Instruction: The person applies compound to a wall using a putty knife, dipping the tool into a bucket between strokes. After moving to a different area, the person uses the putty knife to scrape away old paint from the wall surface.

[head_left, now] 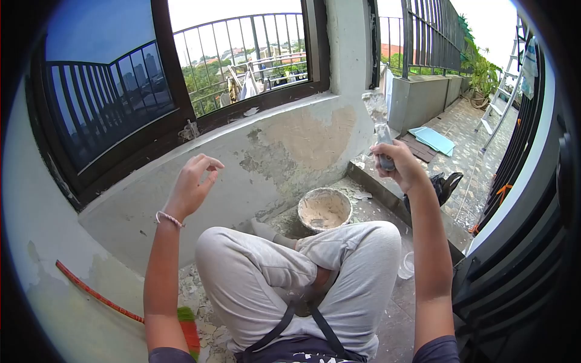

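A: Plaster-caked metal putty knife [379, 124], flat blade, grey handle: location?

B: Raised upright in right hand [400, 166], blade up, in front of the wall corner beside the patched grey plaster wall [290, 151]. Fingers clenched around the handle.

A: Left hand [192, 187]?

B: Lifted in front of the wall below the dark brown window frame [242, 112]. Fingers loosely curled, holding nothing, touching nothing.

A: Material supply?

B: Round white plaster-smeared bucket [325, 209] on the balcony floor, just past the knees, near the wall base. Small clear plastic cup [408, 265] on the floor by the right leg. Red-handled broom [127, 311] leaning low at left.

A: Handling notes for the knife?

B: Probably light; blade likely thin and somewhat springy, stiffened by dried plaster. Handle probably gritty rather than slippery. Best held at the handle, clear of the blade edge.
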